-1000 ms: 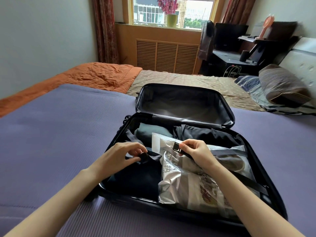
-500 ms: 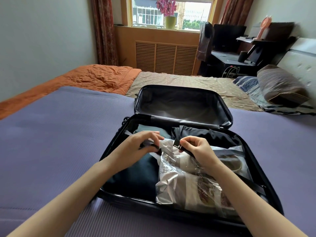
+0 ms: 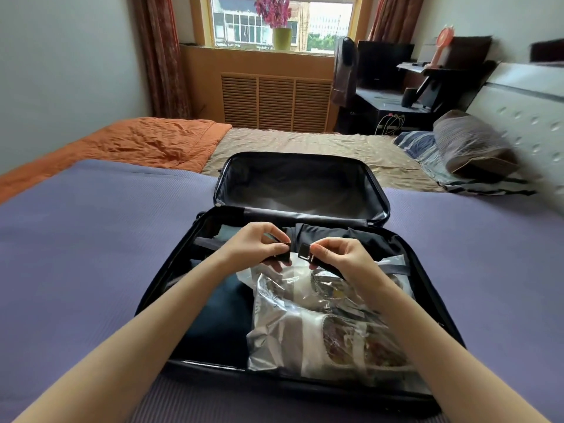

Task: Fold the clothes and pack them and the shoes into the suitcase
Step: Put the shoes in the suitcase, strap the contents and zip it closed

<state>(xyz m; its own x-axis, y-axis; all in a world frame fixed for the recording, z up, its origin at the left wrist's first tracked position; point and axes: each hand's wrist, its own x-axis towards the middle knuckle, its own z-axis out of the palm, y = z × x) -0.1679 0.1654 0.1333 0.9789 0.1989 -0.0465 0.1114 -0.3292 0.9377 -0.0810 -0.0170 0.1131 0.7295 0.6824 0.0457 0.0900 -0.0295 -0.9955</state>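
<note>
The bed [image 3: 91, 239] carries the open suitcase [image 3: 207, 366], whose empty lid [image 3: 299, 184] lies flat beyond the fingers [image 3: 274, 247]. In the near half, folded dark clothes [image 3: 219, 319] fill the space below and to the left of the fingers. A clear bag [image 3: 305, 331] with the shoes [image 3: 351, 340] inside sits below and to the right of them, nearer the person. So the folding and packing look done, as far as can be seen. What is left seems to be fastening the straps over the load and shutting the lid.

The left hand [image 3: 253, 245] pinches one buckle half [image 3: 282, 257] on the left strap [image 3: 207, 242]. The right hand [image 3: 345, 254] pinches the other half [image 3: 305, 250] on the right strap [image 3: 393, 268]. Both sets of fingers are curled tight on their pieces. The two halves sit just apart, facing each other above the bag's far edge, not yet clipped.
</note>
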